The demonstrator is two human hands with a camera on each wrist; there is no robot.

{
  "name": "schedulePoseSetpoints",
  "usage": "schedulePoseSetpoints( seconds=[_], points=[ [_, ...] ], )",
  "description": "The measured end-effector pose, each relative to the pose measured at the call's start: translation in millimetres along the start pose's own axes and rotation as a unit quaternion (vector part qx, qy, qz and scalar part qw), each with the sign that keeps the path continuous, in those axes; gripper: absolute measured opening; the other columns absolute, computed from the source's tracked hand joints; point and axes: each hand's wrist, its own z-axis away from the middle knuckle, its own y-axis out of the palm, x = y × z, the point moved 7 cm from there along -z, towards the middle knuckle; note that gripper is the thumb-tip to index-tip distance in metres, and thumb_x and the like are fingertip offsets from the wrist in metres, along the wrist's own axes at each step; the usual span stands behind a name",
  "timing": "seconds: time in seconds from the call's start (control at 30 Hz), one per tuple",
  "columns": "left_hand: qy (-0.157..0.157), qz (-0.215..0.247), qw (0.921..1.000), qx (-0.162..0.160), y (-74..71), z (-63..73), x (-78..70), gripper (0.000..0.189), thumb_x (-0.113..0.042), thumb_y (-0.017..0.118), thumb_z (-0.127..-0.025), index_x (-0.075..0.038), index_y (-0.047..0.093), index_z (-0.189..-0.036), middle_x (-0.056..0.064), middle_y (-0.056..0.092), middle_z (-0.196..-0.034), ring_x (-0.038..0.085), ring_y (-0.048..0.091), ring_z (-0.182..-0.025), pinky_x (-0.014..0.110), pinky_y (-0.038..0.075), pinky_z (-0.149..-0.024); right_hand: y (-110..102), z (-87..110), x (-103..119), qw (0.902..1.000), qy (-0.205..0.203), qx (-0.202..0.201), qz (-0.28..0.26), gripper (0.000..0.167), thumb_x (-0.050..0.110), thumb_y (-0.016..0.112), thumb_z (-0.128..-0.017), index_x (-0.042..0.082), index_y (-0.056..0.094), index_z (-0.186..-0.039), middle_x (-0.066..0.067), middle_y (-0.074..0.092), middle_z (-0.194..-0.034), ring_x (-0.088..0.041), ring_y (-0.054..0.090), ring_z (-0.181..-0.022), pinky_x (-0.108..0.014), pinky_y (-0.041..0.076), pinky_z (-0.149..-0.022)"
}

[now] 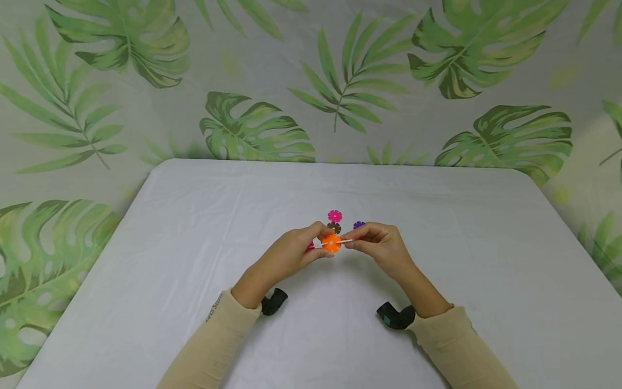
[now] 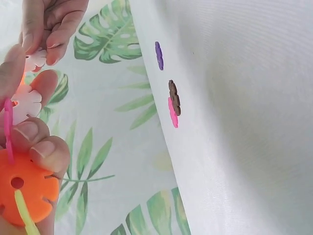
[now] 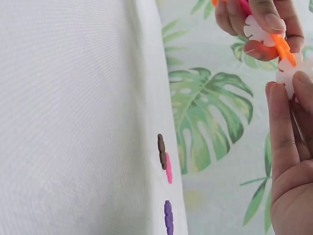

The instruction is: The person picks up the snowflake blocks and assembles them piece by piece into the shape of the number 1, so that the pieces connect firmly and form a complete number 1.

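Observation:
My left hand (image 1: 293, 251) grips a chain of notched plastic discs in front of me. In the left wrist view the chain has a yellow disc (image 2: 25, 215), an orange disc (image 2: 39, 196), a pink disc (image 2: 8, 129) and a white disc (image 2: 28, 105). A second orange disc (image 1: 331, 246) faces up at its right end. Between thumb and fingers my right hand (image 1: 384, 248) pinches another white disc (image 3: 286, 76), seen edge-on from the head and meeting that orange disc's right side. Fingers hide parts of both white discs.
Just beyond my hands a pink disc (image 1: 335, 215), a brown disc (image 1: 336, 229) and a purple disc (image 1: 358, 224) lie on the white-covered table (image 1: 218, 216). A leaf-patterned cloth (image 1: 272, 70) hangs behind. Dark wrist devices (image 1: 396, 316) sit at both cuffs.

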Motion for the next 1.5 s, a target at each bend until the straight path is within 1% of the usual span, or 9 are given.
schedulePoseSetpoints(
  seconds=[0.23, 0.43, 0.67, 0.77, 0.9, 1.07, 1.23, 1.33, 1.5],
  points=[
    [0.009, -0.004, 0.9999, -0.01, 0.0, -0.4, 1.3, 0.037, -0.022, 0.069, -0.079, -0.01, 0.053, -0.11, 0.0, 0.062, -0.102, 0.013, 0.058, -0.079, 0.02, 0.044, -0.063, 1, -0.4, -1, 0.9997, -0.012, 0.022, 0.001, 0.013, -0.01, 0.062, -0.079, -0.01, 0.06, -0.092, -0.011, 0.065, -0.093, -0.026, 0.062, -0.084, -0.034, 0.05, -0.075],
    [0.008, -0.008, 0.9998, -0.018, -1.7, 0.6, 4.8, 0.039, -0.018, 0.071, -0.078, -0.011, 0.052, -0.112, -0.003, 0.062, -0.098, 0.011, 0.058, -0.082, 0.019, 0.045, -0.066, 0, -1.5, 2, 0.9979, -0.036, 0.048, 0.024, 0.022, -0.009, 0.062, -0.079, -0.008, 0.059, -0.101, -0.022, 0.059, -0.102, -0.03, 0.058, -0.095, -0.034, 0.047, -0.08],
    [-0.017, -0.013, 0.9995, -0.022, -8.4, 1.4, 9.0, 0.04, -0.019, 0.071, -0.078, -0.01, 0.052, -0.112, 0.0, 0.063, -0.096, 0.014, 0.058, -0.079, 0.021, 0.046, -0.067, -6, -3.7, 0, 0.9988, -0.02, 0.02, 0.041, 0.031, -0.004, 0.064, -0.08, -0.006, 0.054, -0.109, -0.026, 0.055, -0.109, -0.032, 0.054, -0.103, -0.038, 0.042, -0.087],
    [-0.017, -0.024, 0.9992, -0.028, -11.0, 1.6, 9.6, 0.041, -0.022, 0.071, -0.078, -0.009, 0.052, -0.112, 0.001, 0.063, -0.095, 0.013, 0.059, -0.082, 0.021, 0.046, -0.069, -8, -5.1, -2, 0.9988, -0.013, 0.012, 0.045, 0.035, -0.003, 0.064, -0.08, -0.006, 0.052, -0.113, -0.025, 0.053, -0.112, -0.034, 0.05, -0.107, -0.037, 0.04, -0.09],
    [-0.011, -0.03, 0.9989, -0.033, -12.7, 1.9, 9.9, 0.042, -0.023, 0.071, -0.078, -0.009, 0.052, -0.113, 0.001, 0.063, -0.095, 0.01, 0.057, -0.081, 0.02, 0.046, -0.068, -10, -7.0, -4, 0.9984, -0.013, 0.004, 0.055, 0.04, -0.002, 0.065, -0.08, -0.005, 0.05, -0.117, -0.024, 0.051, -0.116, -0.032, 0.049, -0.11, -0.034, 0.039, -0.092],
    [-0.006, -0.028, 0.9988, -0.041, -14.0, 1.4, 9.8, 0.042, -0.02, 0.072, -0.077, -0.009, 0.052, -0.112, 0.002, 0.063, -0.094, 0.014, 0.059, -0.081, 0.021, 0.046, -0.067, -18, -8.8, -6, 0.9975, -0.016, -0.011, 0.068, 0.043, -0.001, 0.065, -0.08, -0.005, 0.048, -0.12, -0.027, 0.049, -0.119, -0.033, 0.047, -0.112, -0.031, 0.038, -0.093],
    [-0.013, -0.038, 0.9984, -0.041, -15.3, 1.1, 10.5, 0.042, -0.021, 0.072, -0.077, -0.01, 0.052, -0.113, 0.001, 0.063, -0.093, 0.012, 0.058, -0.081, 0.021, 0.047, -0.068, -25, -11.3, -5, 0.9967, -0.002, -0.026, 0.077, 0.045, -0.004, 0.064, -0.08, -0.007, 0.046, -0.121, -0.026, 0.049, -0.12, -0.034, 0.046, -0.113, -0.032, 0.037, -0.094],
    [-0.019, -0.035, 0.9985, -0.039, -15.2, 1.4, 10.9, 0.043, -0.02, 0.072, -0.077, -0.01, 0.051, -0.113, 0.002, 0.063, -0.093, 0.011, 0.057, -0.078, 0.02, 0.046, -0.065, -31, -11.7, -12, 0.997, 0.007, -0.032, 0.07, 0.046, -0.004, 0.064, -0.079, -0.008, 0.046, -0.121, -0.026, 0.048, -0.12, -0.036, 0.044, -0.114, -0.031, 0.036, -0.095],
    [-0.022, -0.04, 0.9982, -0.039, -15.2, 2.0, 11.4, 0.043, -0.021, 0.072, -0.077, -0.011, 0.051, -0.114, 0.002, 0.063, -0.093, 0.009, 0.056, -0.074, 0.019, 0.044, -0.062, -41, -12.2, -28, 0.9954, 0.013, -0.042, 0.085, 0.047, -0.002, 0.066, -0.079, -0.007, 0.046, -0.121, -0.027, 0.047, -0.121, -0.034, 0.044, -0.114, -0.029, 0.035, -0.095]
  ],
)
